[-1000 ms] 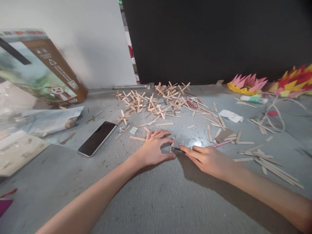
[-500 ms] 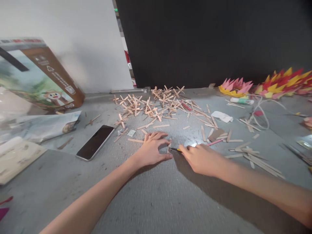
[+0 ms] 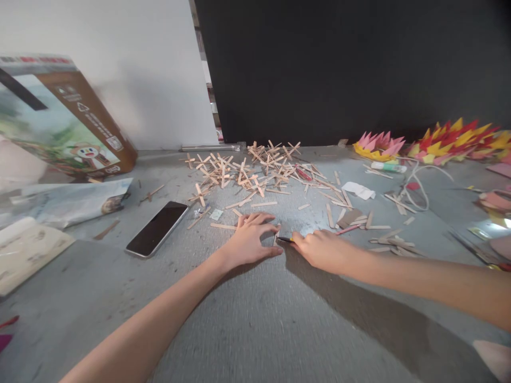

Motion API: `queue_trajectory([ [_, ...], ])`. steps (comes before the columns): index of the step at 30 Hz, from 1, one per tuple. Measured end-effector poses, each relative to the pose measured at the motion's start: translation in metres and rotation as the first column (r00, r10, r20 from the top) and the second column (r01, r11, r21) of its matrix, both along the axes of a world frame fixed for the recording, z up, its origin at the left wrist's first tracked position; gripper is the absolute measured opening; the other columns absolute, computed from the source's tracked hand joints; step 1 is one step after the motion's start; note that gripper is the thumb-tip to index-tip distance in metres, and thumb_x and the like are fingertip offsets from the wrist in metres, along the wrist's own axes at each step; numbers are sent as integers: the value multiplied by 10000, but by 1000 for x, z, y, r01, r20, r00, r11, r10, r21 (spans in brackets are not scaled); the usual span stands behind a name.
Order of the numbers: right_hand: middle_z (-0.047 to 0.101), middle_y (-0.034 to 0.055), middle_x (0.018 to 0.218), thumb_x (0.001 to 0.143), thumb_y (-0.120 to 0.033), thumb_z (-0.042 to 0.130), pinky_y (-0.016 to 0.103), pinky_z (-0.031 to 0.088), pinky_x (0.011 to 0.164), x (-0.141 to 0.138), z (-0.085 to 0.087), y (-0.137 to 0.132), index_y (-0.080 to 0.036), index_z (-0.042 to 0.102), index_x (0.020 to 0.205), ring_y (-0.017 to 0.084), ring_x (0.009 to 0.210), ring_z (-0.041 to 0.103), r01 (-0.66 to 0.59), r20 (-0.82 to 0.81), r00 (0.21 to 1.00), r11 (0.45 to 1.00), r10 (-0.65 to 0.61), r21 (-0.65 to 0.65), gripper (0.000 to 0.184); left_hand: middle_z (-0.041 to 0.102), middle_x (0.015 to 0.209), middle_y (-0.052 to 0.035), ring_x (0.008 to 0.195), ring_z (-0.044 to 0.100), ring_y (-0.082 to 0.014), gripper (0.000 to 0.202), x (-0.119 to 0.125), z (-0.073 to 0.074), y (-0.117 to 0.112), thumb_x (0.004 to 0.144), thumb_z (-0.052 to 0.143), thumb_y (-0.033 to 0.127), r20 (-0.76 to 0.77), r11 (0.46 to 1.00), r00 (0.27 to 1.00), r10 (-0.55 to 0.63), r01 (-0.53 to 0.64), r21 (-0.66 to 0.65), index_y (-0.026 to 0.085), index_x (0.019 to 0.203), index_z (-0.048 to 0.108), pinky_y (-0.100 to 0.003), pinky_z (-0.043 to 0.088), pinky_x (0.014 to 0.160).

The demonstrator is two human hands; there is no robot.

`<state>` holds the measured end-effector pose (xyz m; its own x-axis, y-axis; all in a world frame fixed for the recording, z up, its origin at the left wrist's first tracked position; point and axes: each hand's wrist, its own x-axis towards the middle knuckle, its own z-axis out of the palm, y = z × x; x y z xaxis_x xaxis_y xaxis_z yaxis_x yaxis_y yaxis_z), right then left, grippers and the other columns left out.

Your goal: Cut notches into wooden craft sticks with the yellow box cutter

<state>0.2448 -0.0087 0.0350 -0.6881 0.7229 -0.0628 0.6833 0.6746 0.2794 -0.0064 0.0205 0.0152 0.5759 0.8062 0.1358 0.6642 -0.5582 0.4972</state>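
My left hand rests on the grey table, thumb and fingers pinching a small wooden stick piece against the surface. My right hand lies just to its right, closed around a thin craft knife with a yellow and black tip and a pink tail end. The knife's tip touches the stick piece. Behind both hands lies a heap of wooden stick crosses.
A black phone lies left of my hands, with a tilted cardboard box and papers further left. Loose sticks, a white cord, a glue tube and pink, red and yellow paper flowers fill the right.
The view has swung slightly right. My right hand has slid closer to the left hand, bringing the knife tip onto the stick piece. The left hand stays put.
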Motion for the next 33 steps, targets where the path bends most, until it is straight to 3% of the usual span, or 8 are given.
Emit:
queue_trajectory([
  [5, 712, 78, 674, 1018, -109, 500, 291, 244, 510, -3, 5, -1, -112, 648, 1074, 219, 603, 718, 18, 25, 1000, 999, -17, -29, 159, 547, 1562, -71, 1469, 441, -359, 483, 0, 0, 0, 838, 785, 609, 1, 1000, 1000, -1, 1, 2, 317, 1220, 747, -599, 257, 1208],
  [11, 724, 93, 718, 855, 9, 567, 288, 270, 521, -13, 19, 1, -88, 657, 1064, 223, 646, 730, -5, 97, 995, 996, 15, -94, 247, 564, 1543, -75, 1458, 453, -362, 462, 2, 5, -2, 828, 802, 584, -9, 1000, 1000, 14, -14, -11, 301, 1189, 756, -603, 256, 1210],
  [19, 717, 68, 668, 986, -76, 518, 294, 215, 494, 1, -8, -4, -109, 621, 1107, 234, 589, 737, 9, 38, 999, 999, -7, -33, 162, 558, 1546, -69, 1445, 460, -355, 448, 1, 4, -2, 843, 782, 583, -8, 1000, 1000, 9, -9, -9, 308, 1197, 758, -596, 247, 1221],
  [28, 732, 95, 670, 1105, -266, 433, 298, 231, 489, 0, 3, -3, -115, 627, 1116, 245, 591, 742, 38, -9, 999, 996, -39, -79, 246, 550, 1553, -74, 1450, 450, -361, 449, 1, 8, -2, 854, 771, 588, -6, 1000, 1000, 4, -4, -26, 308, 1204, 758, -603, 240, 1220],
  [33, 736, 97, 678, 1111, -280, 412, 292, 272, 490, 2, 0, -2, -128, 625, 1115, 259, 586, 740, 48, -10, 999, 996, -49, -79, 262, 547, 1551, -62, 1445, 452, -365, 460, 1, 6, -2, 845, 779, 587, 2, 1000, 1000, 2, -2, -28, 319, 1218, 756, -607, 210, 1240],
])
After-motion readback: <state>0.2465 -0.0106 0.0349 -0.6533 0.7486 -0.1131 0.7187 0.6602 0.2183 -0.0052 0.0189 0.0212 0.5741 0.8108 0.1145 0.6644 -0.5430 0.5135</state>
